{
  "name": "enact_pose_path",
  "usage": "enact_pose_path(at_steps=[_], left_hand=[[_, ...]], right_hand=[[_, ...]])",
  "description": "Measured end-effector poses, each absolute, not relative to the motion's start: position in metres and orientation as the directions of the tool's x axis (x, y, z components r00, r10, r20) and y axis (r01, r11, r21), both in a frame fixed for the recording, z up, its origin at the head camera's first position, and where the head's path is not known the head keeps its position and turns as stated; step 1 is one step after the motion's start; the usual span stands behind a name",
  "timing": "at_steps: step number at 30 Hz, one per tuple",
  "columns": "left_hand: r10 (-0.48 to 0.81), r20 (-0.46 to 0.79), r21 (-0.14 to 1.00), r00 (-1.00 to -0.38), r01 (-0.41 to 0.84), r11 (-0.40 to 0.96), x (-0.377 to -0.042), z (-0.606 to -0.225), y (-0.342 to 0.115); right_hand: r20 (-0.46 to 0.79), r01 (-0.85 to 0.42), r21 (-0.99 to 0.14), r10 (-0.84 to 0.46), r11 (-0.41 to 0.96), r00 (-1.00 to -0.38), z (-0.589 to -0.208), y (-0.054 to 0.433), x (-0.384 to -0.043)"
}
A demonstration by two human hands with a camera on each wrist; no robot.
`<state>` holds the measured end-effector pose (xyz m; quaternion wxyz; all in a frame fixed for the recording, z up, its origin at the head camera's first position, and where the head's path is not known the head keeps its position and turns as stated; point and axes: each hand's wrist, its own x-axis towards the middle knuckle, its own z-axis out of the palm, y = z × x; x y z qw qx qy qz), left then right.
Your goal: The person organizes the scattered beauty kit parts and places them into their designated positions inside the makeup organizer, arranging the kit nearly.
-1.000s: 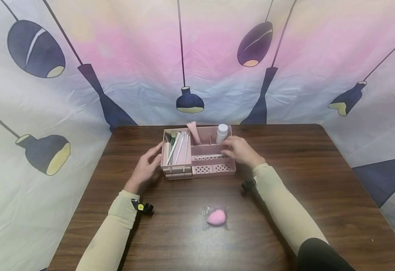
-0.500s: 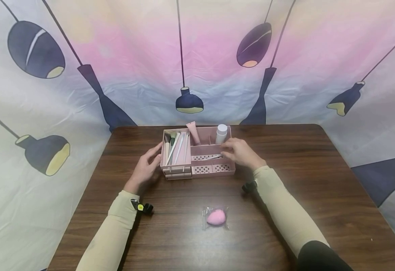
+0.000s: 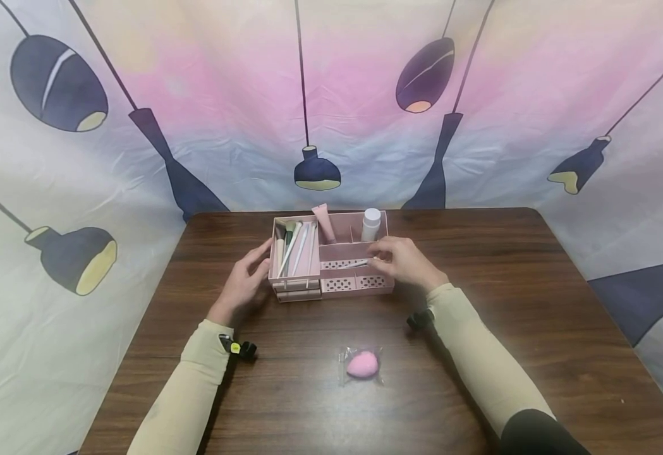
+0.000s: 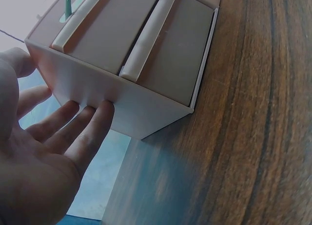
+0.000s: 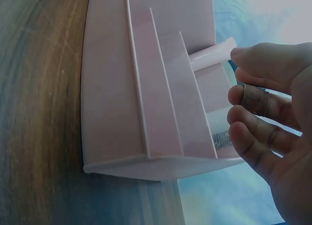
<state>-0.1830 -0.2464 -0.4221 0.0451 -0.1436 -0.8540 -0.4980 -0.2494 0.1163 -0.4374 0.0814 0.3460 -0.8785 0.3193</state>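
Note:
A pink desktop organizer [image 3: 337,253] stands near the table's back edge. Straight fingertips of my left hand [image 3: 241,284] rest on its left side wall, which the left wrist view shows below two drawer fronts [image 4: 170,49]. My right hand [image 3: 407,262] hovers over the organizer's right end, fingertips beside a thin white stick [image 3: 356,263] slanting in the middle compartment. In the right wrist view the thumb and fingers are loosely bent with nothing between them. A pink squeeze tube [image 3: 323,224] and a white capped bottle [image 3: 371,225] stand in the back compartments, the bottle just behind that hand.
Several makeup brushes [image 3: 289,249] lie in the organizer's left tray. A pink makeup sponge [image 3: 362,364] in clear wrapping lies on the brown wooden table [image 3: 297,404], nearer to me. A patterned cloth [image 3: 240,126] hangs right behind the table.
The thin white stick has gone from level to slanting, its left end lower. My right hand has shifted slightly down and its fingers have loosened. The left hand stays on the organizer's side.

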Motion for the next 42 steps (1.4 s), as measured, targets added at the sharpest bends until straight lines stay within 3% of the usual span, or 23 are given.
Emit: enact_pose_path(at_steps=[42], left_hand=[[0.205,0.227,0.846,-0.952,0.297,0.442,-0.185,-0.425,-0.247]], right_hand=[[0.351,-0.763,-0.468,-0.698,0.446,-0.624,-0.449,0.106,-0.204]])
